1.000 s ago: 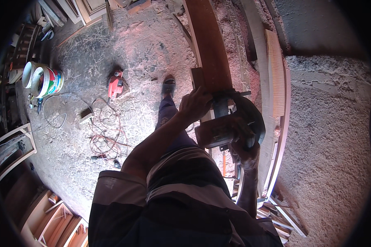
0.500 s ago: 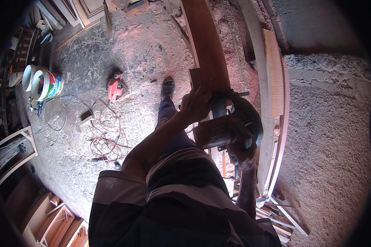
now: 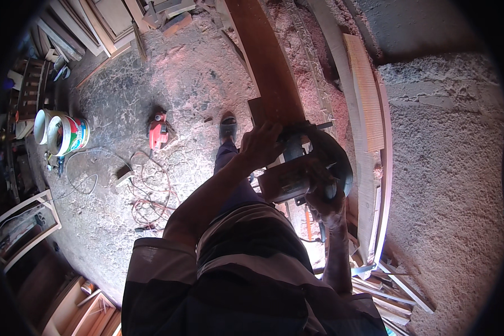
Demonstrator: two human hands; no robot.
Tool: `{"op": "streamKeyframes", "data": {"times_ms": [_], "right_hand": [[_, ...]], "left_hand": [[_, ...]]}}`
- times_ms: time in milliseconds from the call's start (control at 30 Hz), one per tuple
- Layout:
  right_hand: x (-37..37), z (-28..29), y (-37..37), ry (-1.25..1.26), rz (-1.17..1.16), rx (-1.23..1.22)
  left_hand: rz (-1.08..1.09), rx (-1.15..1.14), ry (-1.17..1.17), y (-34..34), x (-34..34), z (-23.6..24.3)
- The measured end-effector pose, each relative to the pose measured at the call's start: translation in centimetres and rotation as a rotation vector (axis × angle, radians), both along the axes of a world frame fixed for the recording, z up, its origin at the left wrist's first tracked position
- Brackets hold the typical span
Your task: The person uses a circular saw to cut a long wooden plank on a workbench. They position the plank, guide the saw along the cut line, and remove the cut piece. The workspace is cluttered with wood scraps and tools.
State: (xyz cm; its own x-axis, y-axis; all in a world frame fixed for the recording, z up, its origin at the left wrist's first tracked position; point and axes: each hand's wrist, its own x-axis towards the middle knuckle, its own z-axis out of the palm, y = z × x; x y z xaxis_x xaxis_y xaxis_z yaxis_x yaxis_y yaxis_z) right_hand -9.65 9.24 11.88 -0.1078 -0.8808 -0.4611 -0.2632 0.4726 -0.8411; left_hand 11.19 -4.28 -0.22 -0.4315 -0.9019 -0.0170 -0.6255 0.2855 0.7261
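Flanking the brown board (image 3: 269, 67): littered floor (image 3: 190, 73), red power tool (image 3: 158, 133), planks (image 3: 364, 101).

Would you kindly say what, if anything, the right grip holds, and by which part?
The right grip holds a dark power saw by its rear handle.

Head view: left lens of a side-by-side fisheye pair, worn on the person's head. Looks steeply down past the striped shirt (image 3: 241, 266), which sits nearest and fills the bottom centre. Upright, unmirrored; picture left is the wearer's left. Left hand (image 3: 261, 147) and right hand (image 3: 326, 201) lie about arm's reach off, near mid-frame. Floor (image 3: 106, 224) farther below, spreading left. Wide coverage; straight edges bow toward the rim, dark ring around, corners black.
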Motion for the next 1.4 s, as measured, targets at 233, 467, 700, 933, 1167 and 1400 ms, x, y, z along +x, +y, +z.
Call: {"op": "streamKeyframes", "data": {"times_ms": [233, 467, 700, 933, 1167, 1400], "right_hand": [[0.0, -0.8, 0.2, 0.026, -0.004, -0.07], [0.2, -0.3, 0.1, 0.183, 0.114, -0.182], [0.4, -1.5, 0.4, 0.01, 0.004, -0.209], [0.2, -0.9, 0.2, 0.113, 0.113, -0.256], [0.7, -1.6, 0.4, -0.19, -0.072, -0.156], [0.4, -2.5, 0.8, -0.2, -0.072, -0.134]], "left_hand": [[-0.21, -0.013, -0.167, -1.5, -0.5, 0.6], [-0.36, -0.119, -0.229, -2.6, -0.8, 0.3], [-0.464, -0.112, -0.272, -2.7, -0.6, 0.4], [-0.121, 0.032, -0.313, -1.3, -2.7, 2.1], [-0.081, 0.178, -0.385, -1.9, -3.8, 2.2], [-0.109, 0.171, -0.386, -2.0, -3.8, 2.2]]}}
